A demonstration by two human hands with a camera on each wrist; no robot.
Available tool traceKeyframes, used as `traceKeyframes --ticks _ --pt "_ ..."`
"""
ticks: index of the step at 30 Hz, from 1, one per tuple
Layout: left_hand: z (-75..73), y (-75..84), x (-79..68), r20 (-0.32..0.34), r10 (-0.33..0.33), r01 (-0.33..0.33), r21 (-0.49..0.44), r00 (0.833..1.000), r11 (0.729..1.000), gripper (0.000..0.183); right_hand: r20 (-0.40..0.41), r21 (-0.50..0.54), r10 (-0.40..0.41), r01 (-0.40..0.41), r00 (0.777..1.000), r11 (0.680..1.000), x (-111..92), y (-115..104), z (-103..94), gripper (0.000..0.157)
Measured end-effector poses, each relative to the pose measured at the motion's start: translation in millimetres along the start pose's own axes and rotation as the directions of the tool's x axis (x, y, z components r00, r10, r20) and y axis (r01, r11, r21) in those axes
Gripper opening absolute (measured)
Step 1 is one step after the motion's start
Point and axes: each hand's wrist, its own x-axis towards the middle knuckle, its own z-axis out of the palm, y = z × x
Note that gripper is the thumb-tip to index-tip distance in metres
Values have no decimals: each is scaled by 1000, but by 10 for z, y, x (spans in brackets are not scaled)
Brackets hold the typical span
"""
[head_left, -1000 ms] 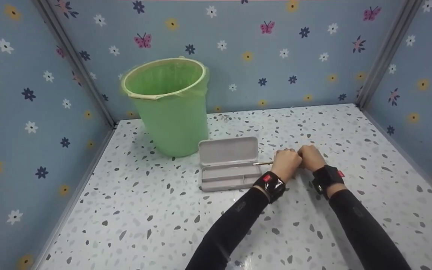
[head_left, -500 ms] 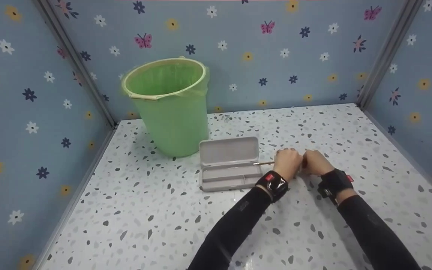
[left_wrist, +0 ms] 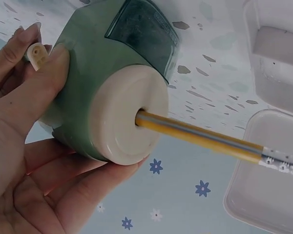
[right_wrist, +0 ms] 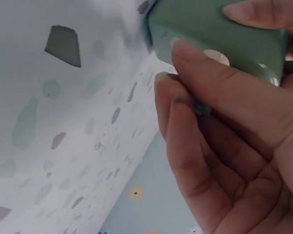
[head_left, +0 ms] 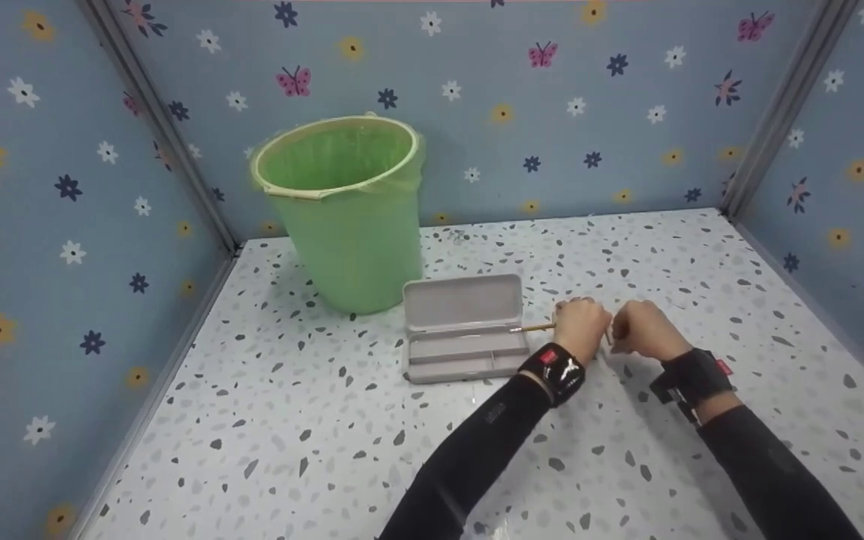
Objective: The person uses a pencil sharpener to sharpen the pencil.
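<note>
My left hand (head_left: 583, 324) grips a green desktop pencil sharpener (left_wrist: 80, 97), thumb on one side and fingers beneath. A yellow-and-grey striped pencil (left_wrist: 200, 139) sticks out of the hole in its cream round face (left_wrist: 117, 112). In the head view the pencil points left, over the pencil case's edge. My right hand (head_left: 646, 330), just right of the left, pinches the sharpener's crank, whose cream end (left_wrist: 37, 56) shows in the left wrist view. The right fingers hide most of the crank knob in the right wrist view.
A pale grey pencil case (head_left: 463, 303) lies open on the speckled tabletop (head_left: 289, 465), left of my hands. Behind it stands a green lined bin (head_left: 353, 247). Flower-patterned panels (head_left: 477, 135) close off the back and both sides.
My right hand has moved right and slightly down, so a gap now shows between the hands. The left hand and pencil hold nearly the same place. The head view has shifted slightly.
</note>
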Motion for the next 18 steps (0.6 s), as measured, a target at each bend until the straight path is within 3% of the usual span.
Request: traceKeyframes --ticks 12,18 --pt "4 25 -7 -21 -8 7 -31 1000 999 27 -102 -30 -35 32 994 999 -5 -110 -177 9" --pt "41 31 -2 -74 -8 7 -18 997 1000 26 -173 -70 -39 27 984 997 55 -139 -215 10"
